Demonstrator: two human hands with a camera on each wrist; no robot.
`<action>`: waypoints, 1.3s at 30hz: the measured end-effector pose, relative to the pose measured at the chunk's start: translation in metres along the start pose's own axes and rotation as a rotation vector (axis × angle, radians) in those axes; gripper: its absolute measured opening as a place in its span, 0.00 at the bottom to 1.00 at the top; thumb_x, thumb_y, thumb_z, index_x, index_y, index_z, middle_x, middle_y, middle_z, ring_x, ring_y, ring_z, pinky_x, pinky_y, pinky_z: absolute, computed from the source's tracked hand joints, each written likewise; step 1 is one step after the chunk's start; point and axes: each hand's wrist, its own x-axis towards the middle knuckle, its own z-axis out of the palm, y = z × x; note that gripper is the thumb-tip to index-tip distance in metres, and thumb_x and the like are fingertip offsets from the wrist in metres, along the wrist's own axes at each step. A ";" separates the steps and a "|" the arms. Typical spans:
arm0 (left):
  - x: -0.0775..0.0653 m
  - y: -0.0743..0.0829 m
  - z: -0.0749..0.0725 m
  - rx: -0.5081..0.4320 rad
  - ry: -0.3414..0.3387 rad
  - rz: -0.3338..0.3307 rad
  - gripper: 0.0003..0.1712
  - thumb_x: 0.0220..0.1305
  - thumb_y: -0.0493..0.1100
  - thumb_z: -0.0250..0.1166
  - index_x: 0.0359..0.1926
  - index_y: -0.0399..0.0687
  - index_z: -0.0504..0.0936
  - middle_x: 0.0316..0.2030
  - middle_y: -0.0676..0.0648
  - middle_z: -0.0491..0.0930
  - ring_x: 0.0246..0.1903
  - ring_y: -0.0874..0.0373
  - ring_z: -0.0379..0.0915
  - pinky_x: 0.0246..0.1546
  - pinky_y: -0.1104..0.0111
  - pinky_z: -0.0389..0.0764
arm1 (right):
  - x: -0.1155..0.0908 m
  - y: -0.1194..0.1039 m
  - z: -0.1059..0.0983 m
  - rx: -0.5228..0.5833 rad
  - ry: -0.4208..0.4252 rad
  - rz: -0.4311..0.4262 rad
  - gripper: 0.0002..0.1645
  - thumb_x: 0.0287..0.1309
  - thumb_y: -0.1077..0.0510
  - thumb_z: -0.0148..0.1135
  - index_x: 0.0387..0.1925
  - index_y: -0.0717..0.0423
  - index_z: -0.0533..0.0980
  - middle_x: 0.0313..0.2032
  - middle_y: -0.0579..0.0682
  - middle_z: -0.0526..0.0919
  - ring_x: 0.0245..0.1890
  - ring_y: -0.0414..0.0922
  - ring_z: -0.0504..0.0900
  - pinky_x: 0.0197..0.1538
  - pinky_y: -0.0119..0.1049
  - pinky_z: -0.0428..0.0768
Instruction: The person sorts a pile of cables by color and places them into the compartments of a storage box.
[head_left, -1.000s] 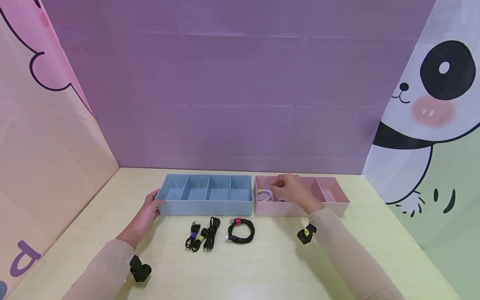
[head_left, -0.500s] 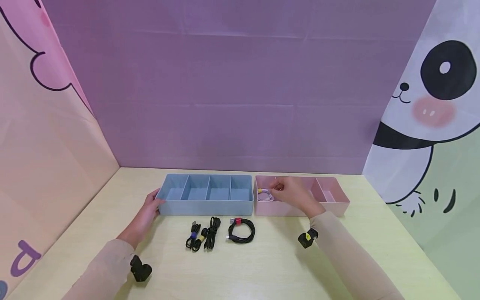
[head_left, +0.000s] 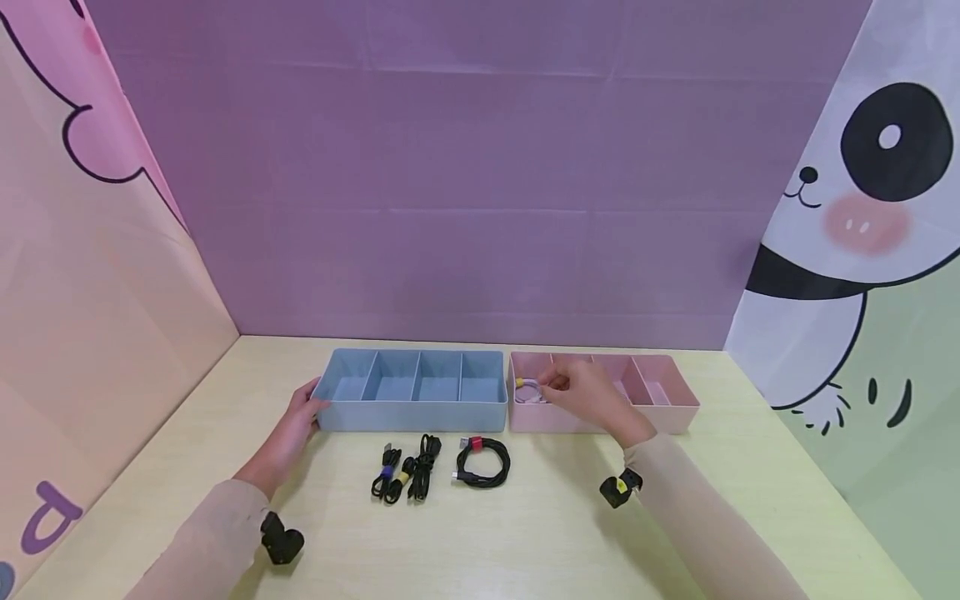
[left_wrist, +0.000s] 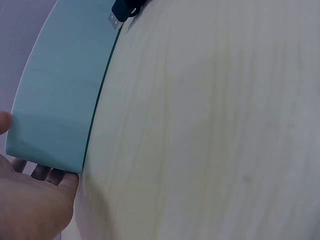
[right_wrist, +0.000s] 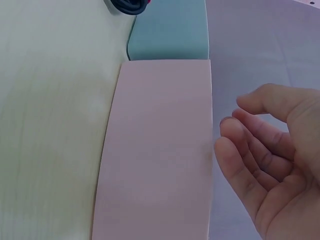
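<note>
My left hand [head_left: 298, 417] grips the left end of a blue divided organizer box [head_left: 412, 417]; in the left wrist view the thumb sits at its rim and the other fingers bend against the end wall. Over the left part of a pink divided box [head_left: 562, 420] hovers my right hand [head_left: 585, 392]. The right wrist view has those fingers [right_wrist: 227, 155] loosely curved, thumb apart, nothing between them. A coiled white cable [head_left: 530, 382] with a yellow tie lies in the leftmost pink compartment, right by the fingertips. The hand partly covers the second compartment.
In front of the blue box lie several bundled black cables [head_left: 424, 468], some with purple or yellow ties. A round black cable coil [head_left: 483, 482] with a red tie is to their right. The boxes stand side by side near the purple back wall [head_left: 480, 208].
My right hand has shifted slightly toward me and to the right over the pink box, uncovering more of its dividers. The left hand and the blue box stay put.
</note>
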 end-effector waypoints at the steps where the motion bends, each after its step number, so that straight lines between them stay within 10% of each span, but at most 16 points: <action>1: 0.000 0.000 0.000 -0.001 0.000 -0.003 0.40 0.76 0.39 0.39 0.78 0.38 0.27 0.76 0.31 0.30 0.74 0.38 0.33 0.74 0.47 0.42 | -0.001 0.000 0.001 -0.002 0.000 -0.003 0.06 0.60 0.62 0.66 0.37 0.61 0.85 0.29 0.44 0.85 0.31 0.40 0.80 0.38 0.34 0.82; 39: 0.000 -0.001 -0.001 0.012 -0.007 -0.007 0.40 0.76 0.42 0.38 0.78 0.40 0.26 0.76 0.32 0.28 0.75 0.39 0.31 0.74 0.47 0.41 | -0.018 -0.017 0.051 -0.026 -0.095 -0.146 0.04 0.60 0.60 0.67 0.36 0.55 0.86 0.30 0.40 0.84 0.31 0.36 0.80 0.36 0.30 0.80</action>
